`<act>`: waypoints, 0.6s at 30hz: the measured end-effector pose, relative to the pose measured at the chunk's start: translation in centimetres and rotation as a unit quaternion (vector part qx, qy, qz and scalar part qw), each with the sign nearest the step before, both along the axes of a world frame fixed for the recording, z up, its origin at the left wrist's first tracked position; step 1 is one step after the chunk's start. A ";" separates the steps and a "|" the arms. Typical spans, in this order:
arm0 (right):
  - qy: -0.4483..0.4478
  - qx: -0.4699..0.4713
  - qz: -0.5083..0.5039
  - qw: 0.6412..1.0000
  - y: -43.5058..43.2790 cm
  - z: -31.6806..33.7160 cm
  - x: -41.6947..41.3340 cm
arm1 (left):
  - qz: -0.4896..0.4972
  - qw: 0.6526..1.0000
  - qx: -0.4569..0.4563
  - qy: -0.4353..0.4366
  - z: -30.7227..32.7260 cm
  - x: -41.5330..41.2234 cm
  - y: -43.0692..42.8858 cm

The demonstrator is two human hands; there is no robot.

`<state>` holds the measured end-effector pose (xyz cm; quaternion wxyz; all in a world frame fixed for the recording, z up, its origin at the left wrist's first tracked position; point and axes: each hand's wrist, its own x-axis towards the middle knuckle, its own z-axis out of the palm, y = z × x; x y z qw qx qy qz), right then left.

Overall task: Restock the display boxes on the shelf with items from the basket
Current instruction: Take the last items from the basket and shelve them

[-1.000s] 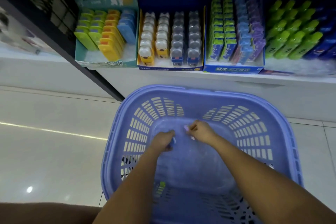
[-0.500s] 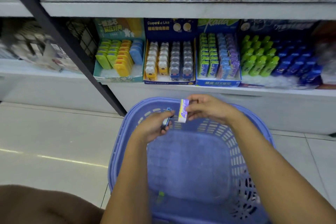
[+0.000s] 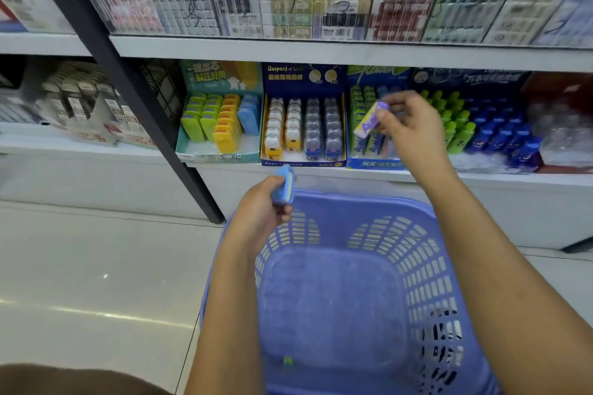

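The right hand [image 3: 414, 131] pinched a purple eraser [image 3: 369, 120] before the one-o'clock display box [image 3: 372, 164], the left hand [image 3: 260, 215] gripped a blue eraser [image 3: 284, 184] above the basket [image 3: 353, 199]; that fingertip pinch looked liable to drop it into a wrong row.

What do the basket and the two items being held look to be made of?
The basket looks like moulded plastic, lilac-blue with a soft sheen: slotted walls, smooth rounded rim. The blue item gripped by the left hand seems hard, smooth plastic with rounded corners. The purple item pinched by the right hand looks like a printed paper or film sleeve; blur leaves that open.
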<state>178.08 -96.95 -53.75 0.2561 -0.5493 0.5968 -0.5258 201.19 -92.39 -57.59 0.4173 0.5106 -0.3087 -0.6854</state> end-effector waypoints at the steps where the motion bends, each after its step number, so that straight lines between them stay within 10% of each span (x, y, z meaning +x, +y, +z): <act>1: 0.007 -0.004 -0.020 1.000 0.0 0.0 -1.2 | -0.011 1.000 -0.005 -0.006 0.0 -0.3 0.0; 18: 0.142 0.009 -0.046 0.989 2.6 -0.2 -8.6 | -0.148 0.984 -0.064 -0.071 -0.1 -6.1 1.7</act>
